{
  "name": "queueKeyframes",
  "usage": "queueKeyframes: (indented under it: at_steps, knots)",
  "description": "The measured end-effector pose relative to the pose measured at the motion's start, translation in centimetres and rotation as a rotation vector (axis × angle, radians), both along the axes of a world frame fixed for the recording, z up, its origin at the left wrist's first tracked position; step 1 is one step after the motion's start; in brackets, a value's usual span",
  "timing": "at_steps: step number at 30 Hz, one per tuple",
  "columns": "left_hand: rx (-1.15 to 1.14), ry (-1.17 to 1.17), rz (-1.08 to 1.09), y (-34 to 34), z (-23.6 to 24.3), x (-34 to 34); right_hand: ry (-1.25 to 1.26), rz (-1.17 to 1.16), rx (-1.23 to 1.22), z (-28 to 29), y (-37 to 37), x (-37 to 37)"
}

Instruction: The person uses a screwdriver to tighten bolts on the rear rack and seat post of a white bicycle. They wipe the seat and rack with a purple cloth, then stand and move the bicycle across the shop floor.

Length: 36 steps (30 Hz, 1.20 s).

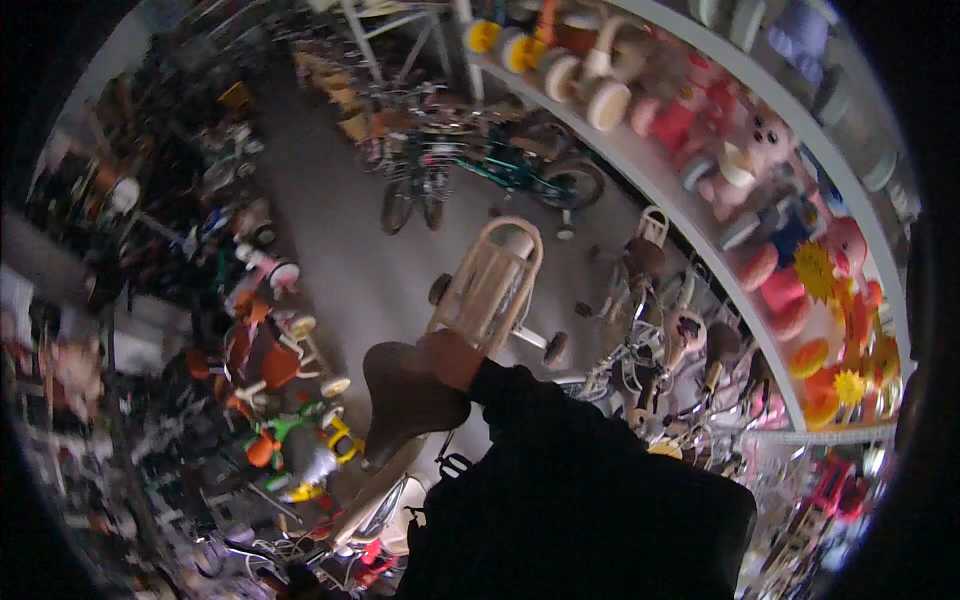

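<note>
A small child's bicycle stands below me, with a brown saddle [405, 400] and a cream rear rack [490, 285]. My right hand [452, 358] is closed at the saddle's back edge, just where the rack begins; blur hides the separate fingers. A black sleeve covers that arm. Small training wheels [555, 348] stick out beside the rack. The bicycle's cream frame [375, 505] runs toward the lower left, where its front end is partly cut off. By the handlebar there, a dark blurred shape [298, 582] may be my left hand, but its fingers do not show.
Bicycles crowd both sides, including a green one [510, 175] ahead. A curved white shelf [690, 235] on the right carries ride-on toys in pink, yellow and orange. Colourful tricycles [270, 355] line the left. Grey floor [330, 235] runs between the rows.
</note>
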<state>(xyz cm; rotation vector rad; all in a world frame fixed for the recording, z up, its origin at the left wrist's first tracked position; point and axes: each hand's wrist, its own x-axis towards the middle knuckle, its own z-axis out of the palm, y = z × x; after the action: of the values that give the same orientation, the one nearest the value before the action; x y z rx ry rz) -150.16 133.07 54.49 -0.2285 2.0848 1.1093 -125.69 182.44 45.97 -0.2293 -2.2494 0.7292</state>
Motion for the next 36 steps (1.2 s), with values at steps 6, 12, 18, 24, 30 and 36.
queueKeyframes:
  at_steps: [6, 12, 18, 24, 30, 36]
  knots:
    - [-0.046, -0.006, -0.111, 11.4, 0.4, -9.6, -0.243, -0.155, -0.217, -3.0, 12.3, -1.4]
    - [-0.009, -0.048, -0.338, 24.4, -3.8, -21.9, -0.479, -0.301, -0.286, -4.8, 22.7, -2.8]
    - [0.084, -0.177, -0.607, 40.5, -12.9, -31.2, -0.765, -0.510, -0.407, -7.2, 30.0, -3.9]
    - [-0.090, -0.079, -0.900, 53.7, -20.8, -32.7, -0.672, -0.626, -0.899, -18.3, 34.4, -3.6]
    - [-0.675, 0.518, -1.370, 61.5, -27.6, -26.6, -0.647, -0.924, -1.277, -33.4, 42.9, -0.5]
    - [-0.851, 0.497, -1.533, 68.5, -33.7, -16.1, -0.717, -0.899, -1.042, -36.2, 48.9, 7.2]
